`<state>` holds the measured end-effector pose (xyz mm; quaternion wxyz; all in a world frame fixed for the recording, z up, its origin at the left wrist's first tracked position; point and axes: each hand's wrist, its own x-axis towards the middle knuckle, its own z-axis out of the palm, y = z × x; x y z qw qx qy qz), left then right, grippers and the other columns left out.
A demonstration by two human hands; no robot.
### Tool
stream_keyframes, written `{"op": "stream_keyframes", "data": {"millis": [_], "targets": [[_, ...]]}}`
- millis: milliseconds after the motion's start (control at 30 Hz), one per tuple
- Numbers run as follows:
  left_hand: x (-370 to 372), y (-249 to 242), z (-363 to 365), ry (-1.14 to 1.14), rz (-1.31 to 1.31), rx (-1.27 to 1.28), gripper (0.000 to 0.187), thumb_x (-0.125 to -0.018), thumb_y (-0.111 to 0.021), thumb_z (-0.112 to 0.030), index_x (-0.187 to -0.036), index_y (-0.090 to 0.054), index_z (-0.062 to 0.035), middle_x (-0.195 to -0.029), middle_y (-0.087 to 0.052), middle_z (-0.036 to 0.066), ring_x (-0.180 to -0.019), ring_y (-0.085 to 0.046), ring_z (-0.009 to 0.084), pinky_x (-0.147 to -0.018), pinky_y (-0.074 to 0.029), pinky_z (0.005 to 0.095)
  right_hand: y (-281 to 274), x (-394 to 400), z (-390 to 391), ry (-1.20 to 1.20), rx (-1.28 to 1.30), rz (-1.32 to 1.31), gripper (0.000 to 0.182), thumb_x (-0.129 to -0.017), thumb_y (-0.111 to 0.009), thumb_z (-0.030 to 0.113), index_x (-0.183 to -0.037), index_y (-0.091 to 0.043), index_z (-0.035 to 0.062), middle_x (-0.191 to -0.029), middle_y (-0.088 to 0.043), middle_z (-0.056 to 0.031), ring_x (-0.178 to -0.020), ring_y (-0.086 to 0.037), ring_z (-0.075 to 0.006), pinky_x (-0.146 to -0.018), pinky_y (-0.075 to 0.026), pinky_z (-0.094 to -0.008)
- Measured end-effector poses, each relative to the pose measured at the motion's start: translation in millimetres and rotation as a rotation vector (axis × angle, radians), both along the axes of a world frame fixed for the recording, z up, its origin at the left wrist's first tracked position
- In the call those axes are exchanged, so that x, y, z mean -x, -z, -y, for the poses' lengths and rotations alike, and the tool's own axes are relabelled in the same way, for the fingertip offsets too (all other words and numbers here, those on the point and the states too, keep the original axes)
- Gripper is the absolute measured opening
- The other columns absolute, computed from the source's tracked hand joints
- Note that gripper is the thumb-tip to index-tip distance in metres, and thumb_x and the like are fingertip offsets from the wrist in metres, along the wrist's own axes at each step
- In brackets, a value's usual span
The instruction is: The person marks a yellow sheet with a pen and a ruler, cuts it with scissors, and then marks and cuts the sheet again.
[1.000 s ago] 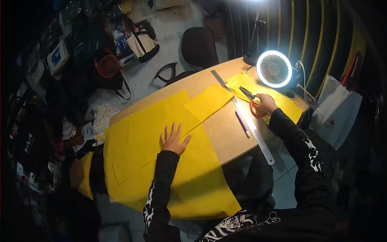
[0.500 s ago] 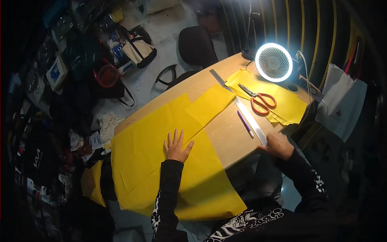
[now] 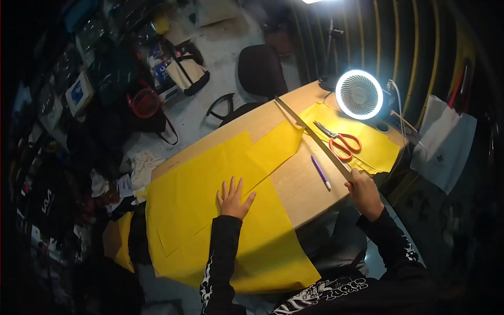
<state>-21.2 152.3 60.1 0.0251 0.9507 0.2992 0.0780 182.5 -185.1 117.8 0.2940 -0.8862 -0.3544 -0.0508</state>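
Note:
My left hand (image 3: 234, 198) lies flat, fingers spread, on a large yellow sheet (image 3: 210, 210) that covers the left part of the wooden table (image 3: 299, 178) and hangs over its near edge. My right hand (image 3: 362, 190) grips the near end of a long metal ruler (image 3: 315, 137), lifted on edge off the table and running away toward the far side. A purple pen (image 3: 320, 171) lies on the bare wood just left of the ruler. Red-handled scissors (image 3: 340, 140) rest on a stack of smaller yellow sheets (image 3: 367, 147) at the right.
A lit round fan lamp (image 3: 359, 94) stands at the table's far right corner. A black chair (image 3: 257, 71) is behind the table. Bags (image 3: 184, 73), a red bowl (image 3: 144, 103) and clutter cover the floor at left. A white bag (image 3: 446, 142) hangs at right.
My right hand left the scissors on the yellow stack, came back to the near end of the ruler, gripped it and raised it off the table. My left hand stayed on the sheet.

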Motion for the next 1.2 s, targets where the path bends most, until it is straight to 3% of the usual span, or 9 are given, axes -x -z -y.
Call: {"op": "stream_keyframes", "data": {"millis": [200, 433, 500, 567, 600, 733, 933, 1133, 1200], "targets": [[0.9, -3.1, 0.9, 0.016, 0.014, -0.022, 0.073, -0.09, -0.043, -0.061, -0.148, -0.033, -0.0178, -0.155, -0.025, 0.013, -0.144, -0.016, 0.0369, -0.113, -0.008, 0.0571, -7.9, 22.6, -0.7, -0.079, -0.11, 0.023, 0.02, -0.084, -0.064, 0.007, -0.09, -0.048, -0.0026, -0.078, -0.06, -0.0275, -0.078, -0.06, -0.0455, -0.064, -0.046, -0.0503], [-5.1, -3.0, 0.9, 0.098, 0.02, 0.004, 0.071, -0.091, -0.042, -0.06, -0.148, -0.032, -0.0186, -0.155, -0.026, 0.014, -0.144, -0.016, 0.0365, -0.113, -0.007, 0.0567, -16.1, 60.7, -8.5, -0.199, -0.352, -0.29, 0.025, -0.08, -0.073, 0.01, -0.091, -0.056, -0.0042, -0.076, -0.06, -0.0265, -0.077, -0.061, -0.0445, -0.06, -0.047, -0.0424], [-12.3, -4.2, 7.0, 0.11, 0.011, 0.035, 0.07, -0.091, -0.042, -0.059, -0.148, -0.033, -0.0186, -0.155, -0.026, 0.011, -0.144, -0.016, 0.0365, -0.113, -0.006, 0.0572, -4.9, 71.2, -10.5, -0.2, -0.342, -0.37, 0.026, -0.079, -0.074, 0.012, -0.089, -0.057, -0.0043, -0.072, -0.06, -0.023, -0.065, -0.062, -0.0369, -0.057, -0.045, -0.0347], [-18.6, -7.9, 13.9, 0.123, 0.0, 0.095, 0.068, -0.092, -0.042, -0.058, -0.148, -0.033, -0.0185, -0.155, -0.026, 0.01, -0.145, -0.016, 0.0357, -0.113, -0.006, 0.0577, 6.7, 82.3, -14.2, -0.258, -0.44, -0.426, 0.027, -0.079, -0.075, 0.012, -0.09, -0.057, -0.0045, -0.07, -0.06, -0.0211, -0.061, -0.062, -0.0303, -0.056, -0.045, -0.0325], [-20.7, -8.6, 15.3, 0.142, 0.01, 0.139, 0.067, -0.093, -0.042, -0.056, -0.147, -0.034, -0.0179, -0.155, -0.026, 0.009, -0.145, -0.016, 0.0345, -0.114, -0.006, 0.0572, 14.5, 86.2, -14.8, -0.263, -0.441, -0.486, 0.028, -0.079, -0.075, 0.013, -0.09, -0.057, -0.0045, -0.071, -0.061, -0.02, -0.062, -0.063, -0.026, -0.057, -0.046, -0.032], [-18.6, -5.9, 14.2, 0.213, 0.052, 0.217, 0.059, -0.096, -0.042, -0.047, -0.145, -0.037, -0.0139, -0.154, -0.029, 0.011, -0.144, -0.021, 0.0315, -0.115, -0.01, 0.0536, 9.6, 107.4, -17.5, -0.286, -0.414, -0.554, 0.027, -0.081, -0.074, 0.015, -0.09, -0.057, -0.0047, -0.072, -0.063, -0.0189, -0.062, -0.064, -0.023, -0.056, -0.046, -0.0309], [2.8, 4.7, -7.3, 0.24, 0.384, 0.367, 0.048, -0.098, -0.044, -0.034, -0.138, -0.045, -0.0065, -0.146, -0.039, 0.018, -0.138, -0.031, 0.0343, -0.113, -0.02, 0.048, 23.5, 127.0, -18.5, -0.302, -0.317, -0.655, 0.029, -0.081, -0.074, 0.016, -0.092, -0.057, -0.0052, -0.07, -0.062, -0.0188, -0.059, -0.063, -0.0261, -0.055, -0.047, -0.0328], [39.1, 6.4, -14.9, 0.006, 0.211, 0.08, 0.051, -0.098, -0.044, -0.038, -0.14, -0.043, -0.0087, -0.149, -0.036, 0.014, -0.141, -0.027, 0.0311, -0.114, -0.017, 0.0511, 42.8, 146.6, -31.3, -0.376, -0.287, -0.626, 0.032, -0.084, -0.072, 0.017, -0.093, -0.053, -0.0069, -0.062, -0.059, -0.0152, -0.05, -0.06, -0.0175, -0.048, -0.045, -0.0297], [42.5, 11.2, -15.6, 0.011, 0.204, 0.032, 0.053, -0.097, -0.044, -0.04, -0.141, -0.042, -0.0095, -0.151, -0.035, 0.013, -0.142, -0.026, 0.0298, -0.114, -0.015, 0.0514, 50.5, 155.1, -33.6, -0.387, -0.297, -0.773, 0.032, -0.085, -0.071, 0.016, -0.094, -0.052, -0.0068, -0.061, -0.059, -0.0138, -0.049, -0.061, -0.0163, -0.046, -0.045, -0.0288]]}}
